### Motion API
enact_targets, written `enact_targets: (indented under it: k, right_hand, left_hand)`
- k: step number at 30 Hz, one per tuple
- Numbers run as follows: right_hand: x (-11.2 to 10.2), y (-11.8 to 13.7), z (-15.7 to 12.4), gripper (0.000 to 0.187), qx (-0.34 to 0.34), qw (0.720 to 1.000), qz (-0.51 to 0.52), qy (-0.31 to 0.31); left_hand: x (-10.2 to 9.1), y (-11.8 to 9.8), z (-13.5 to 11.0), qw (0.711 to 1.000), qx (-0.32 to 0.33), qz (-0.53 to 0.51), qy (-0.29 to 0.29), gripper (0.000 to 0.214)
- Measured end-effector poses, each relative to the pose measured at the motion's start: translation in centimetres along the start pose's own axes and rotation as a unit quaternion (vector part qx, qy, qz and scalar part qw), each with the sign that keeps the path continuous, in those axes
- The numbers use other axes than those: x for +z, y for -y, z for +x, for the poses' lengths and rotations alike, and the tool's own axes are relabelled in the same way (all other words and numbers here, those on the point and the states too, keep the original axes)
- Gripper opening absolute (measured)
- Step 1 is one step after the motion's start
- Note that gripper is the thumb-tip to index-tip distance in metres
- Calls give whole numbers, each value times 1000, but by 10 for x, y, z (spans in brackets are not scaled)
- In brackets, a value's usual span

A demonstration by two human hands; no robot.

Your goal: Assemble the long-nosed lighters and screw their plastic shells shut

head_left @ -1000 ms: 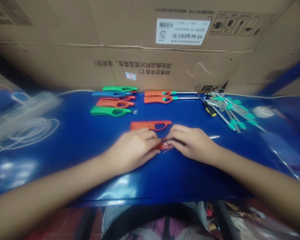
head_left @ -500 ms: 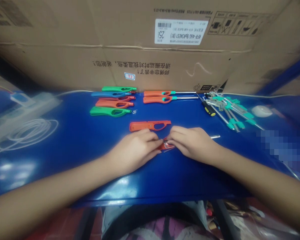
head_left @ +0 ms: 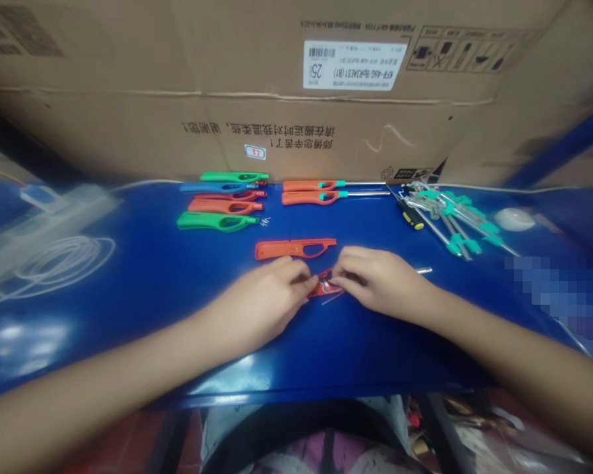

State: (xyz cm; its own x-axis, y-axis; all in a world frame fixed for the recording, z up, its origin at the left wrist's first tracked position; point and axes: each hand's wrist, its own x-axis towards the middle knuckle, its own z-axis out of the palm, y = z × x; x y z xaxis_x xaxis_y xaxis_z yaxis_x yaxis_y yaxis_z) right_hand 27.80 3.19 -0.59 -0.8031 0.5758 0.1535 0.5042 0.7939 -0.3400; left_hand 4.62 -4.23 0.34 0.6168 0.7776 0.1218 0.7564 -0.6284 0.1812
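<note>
Between my hands an orange lighter half-shell (head_left: 325, 287) lies low over the blue table, its inner parts showing and its ends hidden by my fingers. My left hand (head_left: 274, 294) is closed on its left part, thumb and fingers pinched together. My right hand (head_left: 375, 282) is closed at its right part, fingertips near the inner wire. A metal tube (head_left: 423, 270) sticks out beyond my right hand. Just behind my hands another orange half-shell (head_left: 292, 249) rests flat. A thin clear strip (head_left: 332, 298) shows below the held shell.
Several green, blue and red handle shells (head_left: 217, 221) lie at back left, beside tiny white pieces. Two orange lighters (head_left: 309, 197) lie at back centre. Metal tubes with teal parts (head_left: 447, 207) and a screwdriver (head_left: 411, 215) lie right. A cardboard box (head_left: 257, 66) stands behind; a white cable (head_left: 64, 260) lies left.
My left fingers have shifted slightly left and down, showing more of the orange half-shell. My right hand stays almost in place. The view has moved very slightly.
</note>
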Motion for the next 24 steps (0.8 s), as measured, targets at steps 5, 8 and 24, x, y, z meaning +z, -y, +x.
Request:
enact_targets:
  k: [5, 8, 24]
  right_hand:
    - [1, -2, 1, 15, 7, 999, 30, -10]
    - [1, -1, 2, 14, 6, 999, 35, -7]
    - [-17, 0, -6, 13, -120, 986, -7, 111]
  left_hand:
    - [0, 3, 2, 1000, 2, -7, -10, 29]
    - [-1, 4, 2, 1000, 14, 15, -9, 32]
    - [-3, 18, -1, 993, 36, -116, -11, 29]
